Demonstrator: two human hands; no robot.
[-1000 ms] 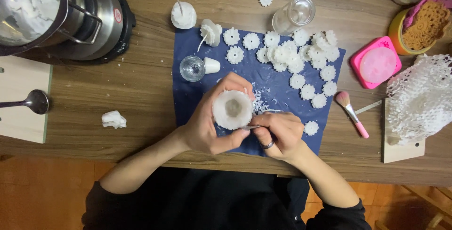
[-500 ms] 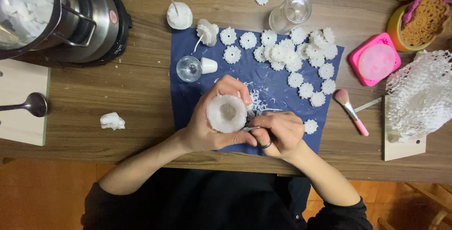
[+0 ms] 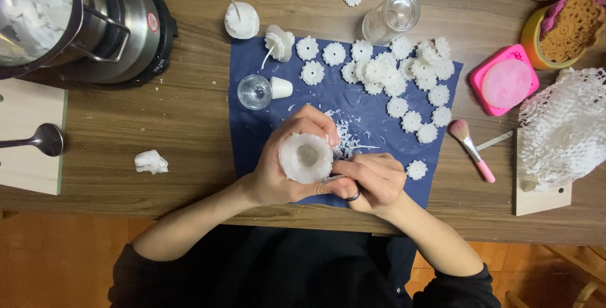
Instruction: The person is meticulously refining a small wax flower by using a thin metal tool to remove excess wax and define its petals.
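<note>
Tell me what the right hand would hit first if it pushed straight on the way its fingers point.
Probably the white wax cup held in the left hand: the right hand points left, already touching its lower edge, though depth is unclear.

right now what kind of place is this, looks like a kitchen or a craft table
Most likely a home craft table for candle or wax work. A metal pot holds white chunks, small white flower shapes lie on a blue mat, and the left hand holds a white cup-shaped piece.

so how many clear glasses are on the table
2: a small glass on the blue mat's left part, a taller one at its top edge; more may sit out of frame.
</note>
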